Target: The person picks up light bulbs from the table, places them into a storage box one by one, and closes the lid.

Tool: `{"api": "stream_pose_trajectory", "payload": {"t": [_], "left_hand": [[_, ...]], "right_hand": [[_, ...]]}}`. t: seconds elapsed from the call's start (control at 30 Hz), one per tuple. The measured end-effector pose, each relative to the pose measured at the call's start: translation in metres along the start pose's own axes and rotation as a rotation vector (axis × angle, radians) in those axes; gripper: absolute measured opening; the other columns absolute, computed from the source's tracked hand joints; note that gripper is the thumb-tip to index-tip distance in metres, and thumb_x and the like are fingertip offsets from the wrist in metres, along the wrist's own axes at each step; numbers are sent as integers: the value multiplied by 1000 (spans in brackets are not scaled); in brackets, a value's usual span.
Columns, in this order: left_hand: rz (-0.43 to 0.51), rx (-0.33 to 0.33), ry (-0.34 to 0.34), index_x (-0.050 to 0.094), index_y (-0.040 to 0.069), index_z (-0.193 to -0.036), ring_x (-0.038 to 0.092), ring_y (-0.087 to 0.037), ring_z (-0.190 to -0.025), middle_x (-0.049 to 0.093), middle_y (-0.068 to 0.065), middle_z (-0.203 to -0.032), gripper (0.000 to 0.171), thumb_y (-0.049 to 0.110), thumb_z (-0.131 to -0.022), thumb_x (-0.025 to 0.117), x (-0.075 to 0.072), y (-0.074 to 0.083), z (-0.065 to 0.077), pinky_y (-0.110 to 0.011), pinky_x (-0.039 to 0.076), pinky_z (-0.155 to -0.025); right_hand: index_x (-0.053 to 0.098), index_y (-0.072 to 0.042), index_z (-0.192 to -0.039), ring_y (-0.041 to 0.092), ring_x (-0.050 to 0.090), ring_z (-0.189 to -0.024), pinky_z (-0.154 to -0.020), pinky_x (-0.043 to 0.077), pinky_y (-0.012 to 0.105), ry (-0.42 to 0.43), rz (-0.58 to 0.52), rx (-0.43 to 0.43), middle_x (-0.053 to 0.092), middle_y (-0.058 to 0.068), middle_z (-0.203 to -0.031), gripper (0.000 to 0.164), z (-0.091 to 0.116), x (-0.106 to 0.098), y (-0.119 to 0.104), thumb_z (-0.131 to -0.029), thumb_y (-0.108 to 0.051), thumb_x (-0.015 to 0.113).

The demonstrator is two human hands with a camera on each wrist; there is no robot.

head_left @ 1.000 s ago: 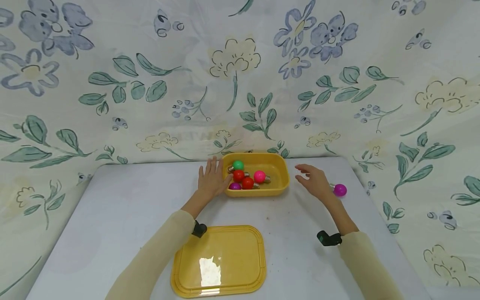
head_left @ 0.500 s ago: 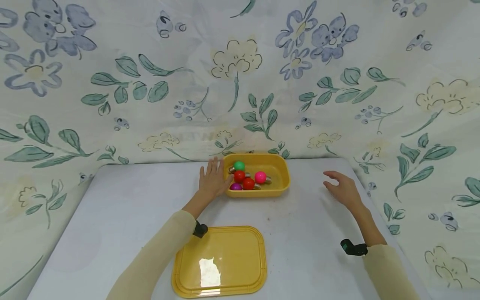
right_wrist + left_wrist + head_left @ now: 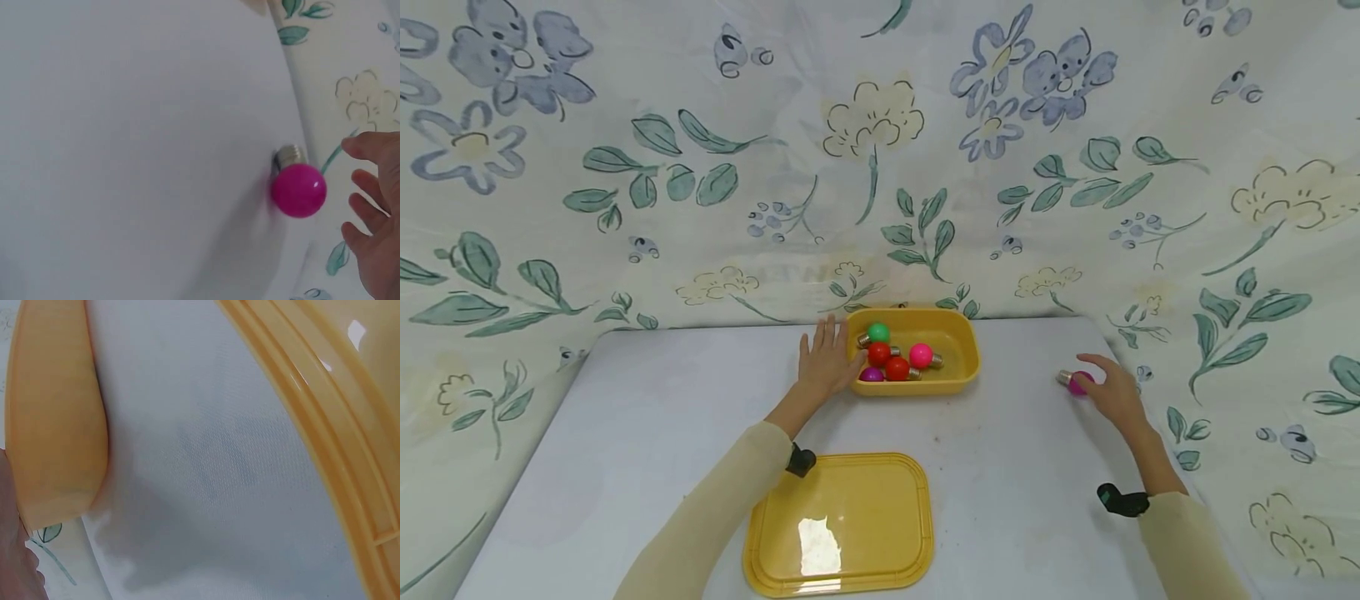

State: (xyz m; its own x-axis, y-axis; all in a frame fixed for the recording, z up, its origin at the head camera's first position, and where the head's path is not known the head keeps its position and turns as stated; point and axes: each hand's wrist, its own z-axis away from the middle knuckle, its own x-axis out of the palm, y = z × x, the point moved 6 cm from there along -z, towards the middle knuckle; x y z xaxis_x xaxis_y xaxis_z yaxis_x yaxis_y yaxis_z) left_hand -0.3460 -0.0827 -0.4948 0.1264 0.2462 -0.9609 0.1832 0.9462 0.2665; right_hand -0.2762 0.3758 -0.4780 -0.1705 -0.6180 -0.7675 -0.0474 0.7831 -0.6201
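Observation:
A magenta light bulb (image 3: 1079,383) lies on its side near the table's right edge, its metal screw base pointing left. Above and right of it hovers my right hand (image 3: 1116,396), thumb and fingers parted. In the right wrist view a gap separates that hand (image 3: 378,206) from the bulb (image 3: 299,190). My left hand (image 3: 826,362) rests along the left wall of a yellow plastic bin (image 3: 958,386), fingers straight, thumb at the rim. Inside the bin are a green bulb (image 3: 877,332), a pink bulb (image 3: 921,356), two red bulbs (image 3: 897,368) and a purple bulb (image 3: 871,375).
A flat yellow tray (image 3: 842,525) lies in front of the bin, partly under the left forearm. White cloth covers the table (image 3: 1000,467). A floral fabric sheet (image 3: 880,167) hangs behind and around it.
My right hand has moved right, away from the bin's right side, to the magenta bulb, passing over it. The left hand has stayed against the bin.

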Motion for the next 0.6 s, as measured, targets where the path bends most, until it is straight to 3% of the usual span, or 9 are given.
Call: {"api": "stream_pose_trajectory", "payload": {"t": [0.33,0.6], "left_hand": [[-15,0,16,13,1,-159,3,-37,-151,4,-22,-164,78,51,-103,37,0,0,-1,-59,4,-118],[-1,-3,15,13,2,-159,2,-37,-151,4,-22,-164,78,50,-103,38,1,0,-1,-59,2,-118]], "right_hand": [[47,8,-140,55,38,-131,-101,41,62,-137,-72,110,42,36,-143,47,4,10,21,-98,-9,62],[46,8,-141,56,40,-129,-99,44,61,-155,-63,135,41,36,-143,48,4,14,26,-97,-6,62]]}}
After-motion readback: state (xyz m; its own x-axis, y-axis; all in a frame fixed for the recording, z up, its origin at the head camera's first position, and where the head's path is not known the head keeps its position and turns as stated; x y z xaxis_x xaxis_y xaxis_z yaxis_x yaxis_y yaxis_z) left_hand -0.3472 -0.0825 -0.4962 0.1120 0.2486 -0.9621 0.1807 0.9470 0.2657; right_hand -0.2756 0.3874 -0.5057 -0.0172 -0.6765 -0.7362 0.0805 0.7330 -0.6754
